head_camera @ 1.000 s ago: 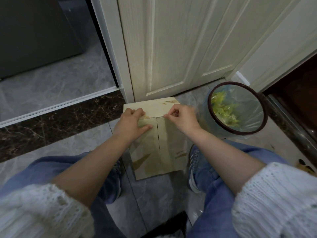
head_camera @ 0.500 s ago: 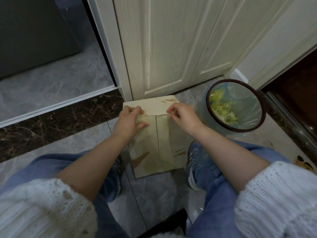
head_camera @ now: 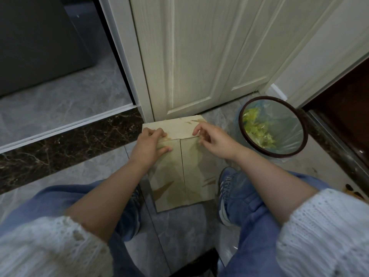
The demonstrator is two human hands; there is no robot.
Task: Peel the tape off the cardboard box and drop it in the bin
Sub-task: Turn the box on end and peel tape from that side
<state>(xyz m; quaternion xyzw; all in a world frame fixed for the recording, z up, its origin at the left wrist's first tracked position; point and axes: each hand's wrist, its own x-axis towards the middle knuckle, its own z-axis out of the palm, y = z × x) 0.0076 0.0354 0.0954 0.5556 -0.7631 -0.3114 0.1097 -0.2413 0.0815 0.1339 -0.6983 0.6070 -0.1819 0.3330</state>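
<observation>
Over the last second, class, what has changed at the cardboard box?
The right hand has lifted slightly off the fold of the cardboard box, fingers pinched, perhaps on tape. The left hand keeps pressing the box down. Box and bin stayed put.

No readable text, labels, brands, numbers or signs on anything visible

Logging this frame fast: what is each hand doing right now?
Left hand: fingers curled, pressing on the cardboard box, gripping nothing visible.
Right hand: fingertips pinching at the box's fold; tape not discernible.
</observation>
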